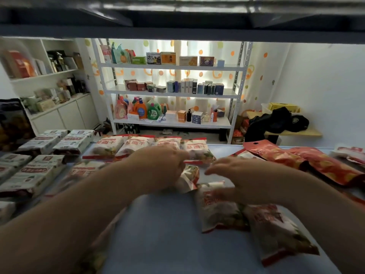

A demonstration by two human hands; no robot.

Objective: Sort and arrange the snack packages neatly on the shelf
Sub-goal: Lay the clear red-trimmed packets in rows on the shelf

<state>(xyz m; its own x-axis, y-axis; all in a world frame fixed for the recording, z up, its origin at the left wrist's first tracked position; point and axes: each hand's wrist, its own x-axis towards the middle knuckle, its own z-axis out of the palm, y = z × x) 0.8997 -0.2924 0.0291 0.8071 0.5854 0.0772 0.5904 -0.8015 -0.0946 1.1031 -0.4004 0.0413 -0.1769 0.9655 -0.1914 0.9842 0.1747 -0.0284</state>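
Snack packages lie in groups on the blue shelf: white packs stacked at the left, a row of white-and-red bags along the far edge, red foil bags at the right. The left hand is over the middle, its fingers curled down and gripping the top of a crumpled bag, just in front of the row. The right hand hovers just beside it, fingers straight and together, pointing left, above a flat bag; whether it touches this one I cannot tell. A front bag lies against the flat bag, nearer to the person.
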